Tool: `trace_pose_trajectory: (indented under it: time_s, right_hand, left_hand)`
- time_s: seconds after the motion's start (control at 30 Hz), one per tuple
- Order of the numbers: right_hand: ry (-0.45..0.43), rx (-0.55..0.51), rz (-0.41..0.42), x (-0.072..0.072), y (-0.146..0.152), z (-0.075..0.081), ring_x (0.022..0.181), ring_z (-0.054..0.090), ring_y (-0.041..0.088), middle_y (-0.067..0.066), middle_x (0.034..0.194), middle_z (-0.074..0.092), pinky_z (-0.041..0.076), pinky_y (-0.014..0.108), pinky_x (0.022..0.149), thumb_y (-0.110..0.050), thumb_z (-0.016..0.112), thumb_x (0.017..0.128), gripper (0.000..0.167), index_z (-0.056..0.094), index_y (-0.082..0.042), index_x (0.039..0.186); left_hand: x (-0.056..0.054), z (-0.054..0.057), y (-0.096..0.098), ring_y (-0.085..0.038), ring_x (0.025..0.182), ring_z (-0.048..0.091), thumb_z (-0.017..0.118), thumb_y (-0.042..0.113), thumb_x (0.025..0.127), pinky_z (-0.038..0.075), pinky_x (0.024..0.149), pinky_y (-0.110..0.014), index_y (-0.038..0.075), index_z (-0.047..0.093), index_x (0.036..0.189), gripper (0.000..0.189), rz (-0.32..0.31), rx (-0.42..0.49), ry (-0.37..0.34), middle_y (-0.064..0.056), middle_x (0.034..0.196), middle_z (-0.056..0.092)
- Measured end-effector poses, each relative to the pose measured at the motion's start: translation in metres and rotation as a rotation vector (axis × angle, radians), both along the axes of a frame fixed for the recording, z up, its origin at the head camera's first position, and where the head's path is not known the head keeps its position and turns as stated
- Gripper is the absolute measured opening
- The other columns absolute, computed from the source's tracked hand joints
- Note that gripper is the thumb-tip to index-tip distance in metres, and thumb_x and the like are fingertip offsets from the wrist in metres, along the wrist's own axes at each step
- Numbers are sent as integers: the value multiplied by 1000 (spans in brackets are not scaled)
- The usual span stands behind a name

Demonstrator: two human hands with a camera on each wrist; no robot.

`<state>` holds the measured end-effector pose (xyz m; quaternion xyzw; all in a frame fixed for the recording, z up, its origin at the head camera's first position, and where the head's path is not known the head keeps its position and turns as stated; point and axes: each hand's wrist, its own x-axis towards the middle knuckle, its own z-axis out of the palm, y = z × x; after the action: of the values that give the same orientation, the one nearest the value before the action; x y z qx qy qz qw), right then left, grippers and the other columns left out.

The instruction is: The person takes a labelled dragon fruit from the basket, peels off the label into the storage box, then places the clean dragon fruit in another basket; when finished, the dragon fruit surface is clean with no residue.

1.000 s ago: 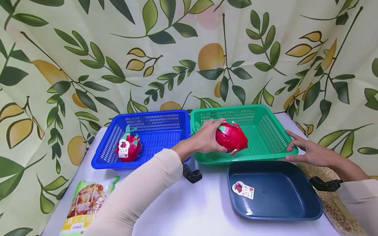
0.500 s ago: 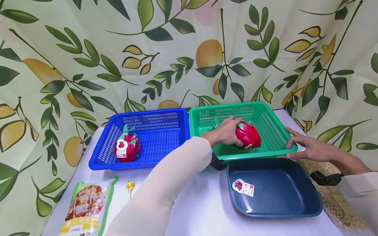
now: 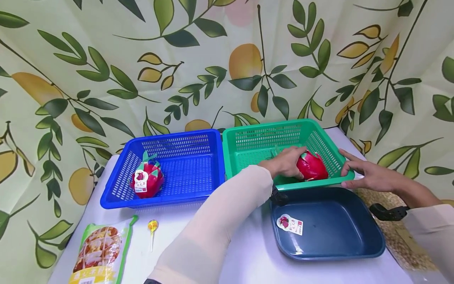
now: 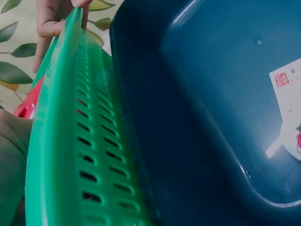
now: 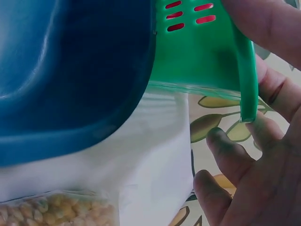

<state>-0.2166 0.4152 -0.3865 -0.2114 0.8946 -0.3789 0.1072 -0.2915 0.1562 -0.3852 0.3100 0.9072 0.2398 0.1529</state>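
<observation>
In the head view, my left hand (image 3: 285, 162) holds a red dragon fruit (image 3: 315, 166) low in the right part of the green basket (image 3: 248, 157). Its fingertips are partly hidden behind the fruit. My right hand (image 3: 370, 176) grips the basket's front right corner, thumb and index finger about the rim, as the right wrist view shows; the other fingers (image 5: 230, 160) lie apart from it. A second dragon fruit (image 3: 153, 182), with a white label and green leaf tips, sits at the left of the blue basket (image 3: 193, 173).
A dark blue tub (image 3: 330, 228) with a dragon fruit sticker (image 3: 290, 225) inside stands against the green basket's front. A lollipop (image 3: 153, 226) and a printed food bag (image 3: 99, 252) lie at front left. A clear bag of pale kernels (image 5: 59, 209) lies beside the tub.
My left hand has carried the dragon fruit rightward and down into the green basket. The right hand keeps its grip on the corner. The lollipop has come into sight from behind the left sleeve.
</observation>
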Motion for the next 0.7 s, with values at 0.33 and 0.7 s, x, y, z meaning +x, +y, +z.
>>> trace_pose_trajectory:
  time_s: [0.33,0.7]
  right_hand:
    - [-2,-34,11,0,0,-5,130,3,65,32,154,-1,17,82,86,-7,75,81,20,57,-12,88]
    - [7,-10,-6,1,0,-3,127,9,67,32,154,0,20,81,85,-7,75,82,19,57,-11,87]
  left_hand:
    - [2,-6,15,-12,141,16,81,25,78,24,110,-32,24,26,154,94,-17,-57,62,7,152,28]
    - [8,0,10,-15,143,7,84,18,74,43,97,-32,31,33,151,93,39,-7,-12,4,158,17]
